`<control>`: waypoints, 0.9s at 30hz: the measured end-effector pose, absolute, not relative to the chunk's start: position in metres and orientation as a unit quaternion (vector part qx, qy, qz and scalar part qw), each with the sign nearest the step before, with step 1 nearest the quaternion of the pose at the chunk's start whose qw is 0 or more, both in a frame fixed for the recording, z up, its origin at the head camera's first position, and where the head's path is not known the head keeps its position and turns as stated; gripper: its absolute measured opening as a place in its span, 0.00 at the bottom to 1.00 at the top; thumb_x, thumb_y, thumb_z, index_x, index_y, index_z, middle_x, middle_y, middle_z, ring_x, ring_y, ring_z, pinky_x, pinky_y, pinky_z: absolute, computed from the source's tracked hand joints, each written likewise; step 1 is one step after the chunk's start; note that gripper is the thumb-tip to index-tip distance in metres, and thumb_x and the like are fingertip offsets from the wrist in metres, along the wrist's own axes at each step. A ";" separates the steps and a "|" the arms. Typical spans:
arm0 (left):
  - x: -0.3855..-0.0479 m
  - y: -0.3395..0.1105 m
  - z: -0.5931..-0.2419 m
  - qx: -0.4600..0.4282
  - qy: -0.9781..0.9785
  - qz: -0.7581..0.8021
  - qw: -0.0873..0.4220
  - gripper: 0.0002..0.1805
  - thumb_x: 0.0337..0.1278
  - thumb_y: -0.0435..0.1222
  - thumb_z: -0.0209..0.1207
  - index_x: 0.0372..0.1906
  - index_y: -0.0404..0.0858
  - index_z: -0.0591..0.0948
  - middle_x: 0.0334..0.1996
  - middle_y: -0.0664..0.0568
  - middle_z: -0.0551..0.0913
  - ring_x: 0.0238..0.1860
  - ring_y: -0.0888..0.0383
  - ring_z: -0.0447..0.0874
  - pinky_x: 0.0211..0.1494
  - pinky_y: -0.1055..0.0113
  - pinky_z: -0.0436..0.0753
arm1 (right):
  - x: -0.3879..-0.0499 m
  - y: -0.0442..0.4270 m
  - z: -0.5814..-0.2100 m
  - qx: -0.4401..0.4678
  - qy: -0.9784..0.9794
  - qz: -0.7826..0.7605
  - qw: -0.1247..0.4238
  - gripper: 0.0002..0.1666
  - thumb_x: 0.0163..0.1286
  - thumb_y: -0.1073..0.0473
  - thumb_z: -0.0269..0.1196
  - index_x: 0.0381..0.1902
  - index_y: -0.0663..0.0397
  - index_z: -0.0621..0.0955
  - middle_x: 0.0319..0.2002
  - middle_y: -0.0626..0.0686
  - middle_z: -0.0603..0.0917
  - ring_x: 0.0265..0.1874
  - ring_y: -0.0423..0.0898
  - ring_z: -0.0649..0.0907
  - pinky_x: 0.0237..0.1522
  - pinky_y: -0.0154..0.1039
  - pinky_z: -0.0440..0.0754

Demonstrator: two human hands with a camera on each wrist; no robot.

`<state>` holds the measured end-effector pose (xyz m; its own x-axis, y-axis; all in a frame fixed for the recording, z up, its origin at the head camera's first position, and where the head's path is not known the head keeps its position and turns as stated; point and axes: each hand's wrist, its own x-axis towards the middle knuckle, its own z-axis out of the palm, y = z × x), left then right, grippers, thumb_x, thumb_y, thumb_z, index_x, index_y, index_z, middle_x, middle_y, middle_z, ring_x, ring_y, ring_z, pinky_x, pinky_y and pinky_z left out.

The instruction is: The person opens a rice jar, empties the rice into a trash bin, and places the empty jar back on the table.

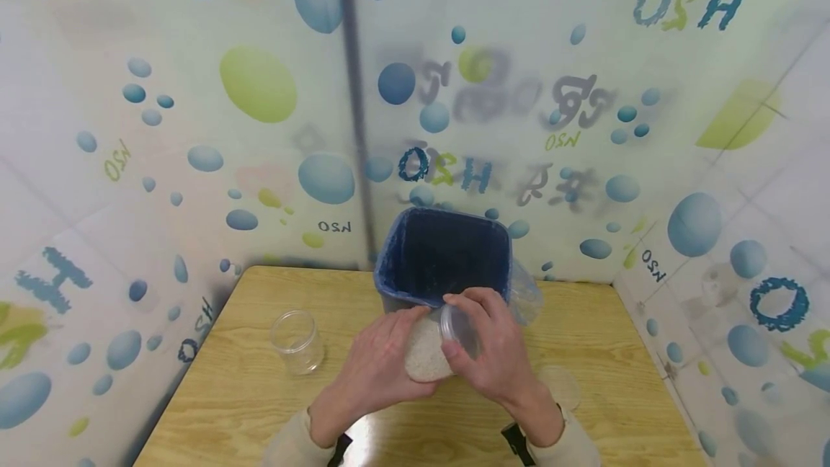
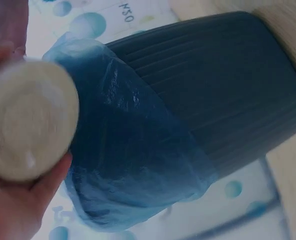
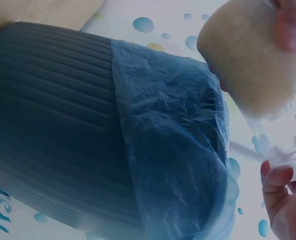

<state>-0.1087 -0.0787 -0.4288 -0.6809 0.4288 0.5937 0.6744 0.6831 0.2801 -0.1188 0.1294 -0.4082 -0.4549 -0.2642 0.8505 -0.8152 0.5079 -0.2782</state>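
My left hand [image 1: 379, 360] grips a clear jar [image 1: 426, 355] full of pale, rice-like grains; it is tilted in the head view. The jar's round base [image 2: 30, 125] faces the left wrist camera. Between the thumb and fingers of my right hand [image 1: 498, 352] is a clear round lid [image 1: 459, 328]. In the right wrist view the lid [image 3: 292, 159] stands apart from the jar's mouth, with a small gap. Both hands are just in front of a dark bin [image 1: 392, 303] lined with a blue plastic bag [image 1: 387, 276].
A clear jar [image 1: 298, 343] stands on the wooden table [image 1: 259, 409] at the left. A clear disc [image 1: 559, 386], perhaps another lid, lies by my right wrist. Part of the bag hangs off the bin's right side. A patterned curtain [image 1: 259, 164] closes off the back.
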 end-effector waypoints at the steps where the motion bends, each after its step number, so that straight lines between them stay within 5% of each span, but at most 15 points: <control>1: -0.108 -0.079 -0.428 -0.310 -0.887 -0.252 0.232 0.54 0.27 0.58 0.81 0.66 0.40 0.74 0.51 0.52 0.84 0.42 0.58 0.83 0.37 0.64 0.83 | -0.119 0.130 -0.408 0.354 -0.772 0.354 0.392 0.33 0.78 0.33 0.49 0.57 0.53 0.84 0.46 0.54 0.81 0.42 0.51 0.80 0.36 0.49 0.83; 5: -0.106 -0.080 -0.426 -0.303 -0.895 -0.268 0.189 0.54 0.30 0.57 0.80 0.68 0.41 0.72 0.54 0.51 0.83 0.43 0.59 0.81 0.36 0.65 0.82 | -0.120 0.130 -0.406 0.379 -0.757 0.353 0.398 0.34 0.78 0.33 0.50 0.57 0.54 0.84 0.48 0.55 0.81 0.44 0.51 0.80 0.36 0.48 0.83; 16: -0.113 -0.082 -0.426 -0.324 -0.879 -0.252 0.241 0.56 0.26 0.55 0.82 0.67 0.38 0.72 0.54 0.49 0.82 0.48 0.55 0.83 0.43 0.60 0.85 | -0.119 0.140 -0.408 0.408 -0.776 0.344 0.336 0.37 0.81 0.33 0.47 0.69 0.53 0.77 0.61 0.57 0.77 0.57 0.53 0.77 0.45 0.53 0.83; 27: -0.118 -0.086 -0.428 -0.330 -0.879 -0.258 0.227 0.55 0.28 0.55 0.82 0.67 0.38 0.72 0.55 0.48 0.82 0.50 0.54 0.83 0.46 0.59 0.86 | -0.120 0.148 -0.405 0.475 -0.753 0.365 0.274 0.34 0.83 0.41 0.49 0.73 0.60 0.72 0.69 0.64 0.71 0.68 0.58 0.71 0.62 0.51 0.76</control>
